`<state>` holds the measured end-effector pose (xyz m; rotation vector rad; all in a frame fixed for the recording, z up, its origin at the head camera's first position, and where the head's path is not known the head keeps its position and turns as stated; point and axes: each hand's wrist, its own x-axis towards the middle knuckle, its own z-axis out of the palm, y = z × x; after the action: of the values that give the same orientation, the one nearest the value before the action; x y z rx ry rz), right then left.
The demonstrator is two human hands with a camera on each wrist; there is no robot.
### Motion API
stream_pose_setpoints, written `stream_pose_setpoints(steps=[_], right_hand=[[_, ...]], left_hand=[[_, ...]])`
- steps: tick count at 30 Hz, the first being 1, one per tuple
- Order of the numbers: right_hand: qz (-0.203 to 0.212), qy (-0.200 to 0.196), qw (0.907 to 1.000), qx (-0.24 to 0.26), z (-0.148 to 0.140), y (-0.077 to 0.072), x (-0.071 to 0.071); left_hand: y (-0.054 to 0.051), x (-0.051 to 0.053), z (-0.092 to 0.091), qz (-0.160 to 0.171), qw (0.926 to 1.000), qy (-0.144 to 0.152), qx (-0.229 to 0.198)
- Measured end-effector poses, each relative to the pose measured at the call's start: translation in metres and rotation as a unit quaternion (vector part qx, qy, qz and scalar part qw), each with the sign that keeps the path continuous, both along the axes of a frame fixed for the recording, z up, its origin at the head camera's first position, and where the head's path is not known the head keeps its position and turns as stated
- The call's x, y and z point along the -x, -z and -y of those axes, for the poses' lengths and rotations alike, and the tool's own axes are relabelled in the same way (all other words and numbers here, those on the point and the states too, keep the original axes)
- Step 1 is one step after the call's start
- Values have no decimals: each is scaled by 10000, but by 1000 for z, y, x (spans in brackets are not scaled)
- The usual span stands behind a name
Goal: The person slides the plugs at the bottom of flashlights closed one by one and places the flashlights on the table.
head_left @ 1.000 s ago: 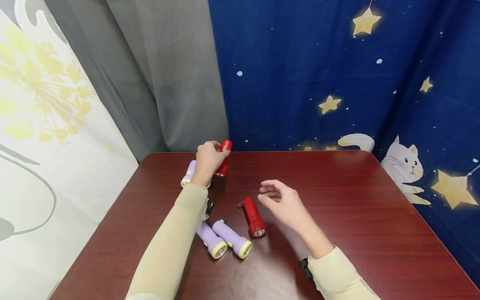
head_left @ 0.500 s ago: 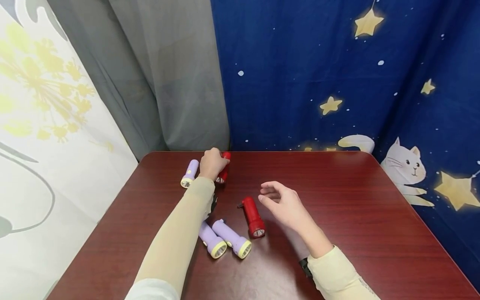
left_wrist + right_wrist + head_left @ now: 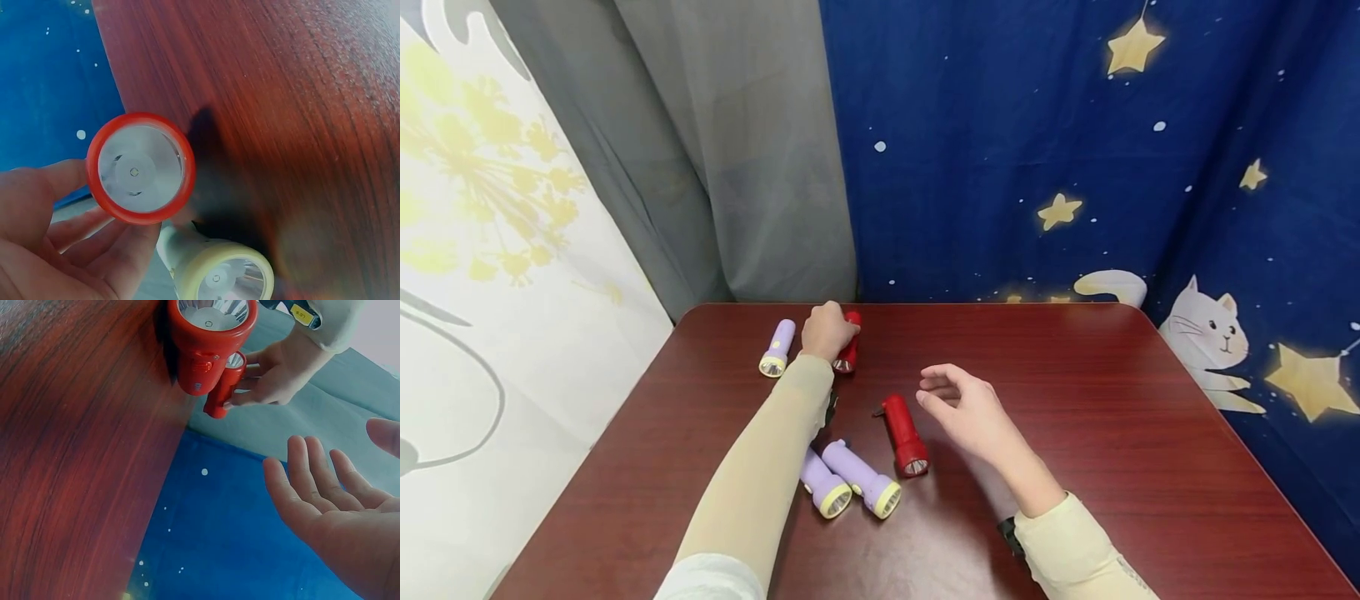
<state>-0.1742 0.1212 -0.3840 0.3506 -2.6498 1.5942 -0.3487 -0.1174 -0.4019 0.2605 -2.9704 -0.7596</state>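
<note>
Left hand: fingers and thumb point(image 3: 826, 331) gripping the sides of a red cylindrical flashlight with a round clear lens point(image 3: 847, 356).
Held flashlight: far left part of the table, lens end toward the person; contact with the tabletop cannot be told.
Right hand: raised point(image 3: 970, 408), fingers loosely bent and thumb apart, holding nothing.
Second red flashlight: red, cylindrical, flared head point(image 3: 904, 435), lying just left of the right hand.
Near lilac pair: two lilac flashlights with yellow rims point(image 3: 862, 479) point(image 3: 825, 483), side by side, one partly hidden by the left sleeve.
Far lilac flashlight: same pattern point(image 3: 778, 346), left of the left hand.
Table: reddish-brown, wood-grained point(image 3: 1112, 483).
Backdrop: plain grey curtain point(image 3: 760, 150) beside blue star-printed curtain point(image 3: 962, 167).
</note>
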Motion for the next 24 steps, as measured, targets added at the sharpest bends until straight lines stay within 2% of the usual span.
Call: stream_pose_setpoints(steps=[9, 24], right_hand=[[29, -70, 10000, -13, -1, -2, -3], [114, -102, 9999, -37, 0, 1, -3]], left_hand=[[2, -7, 1, 91, 9999, -31, 127], [11, -5, 1, 146, 9998, -93, 98]])
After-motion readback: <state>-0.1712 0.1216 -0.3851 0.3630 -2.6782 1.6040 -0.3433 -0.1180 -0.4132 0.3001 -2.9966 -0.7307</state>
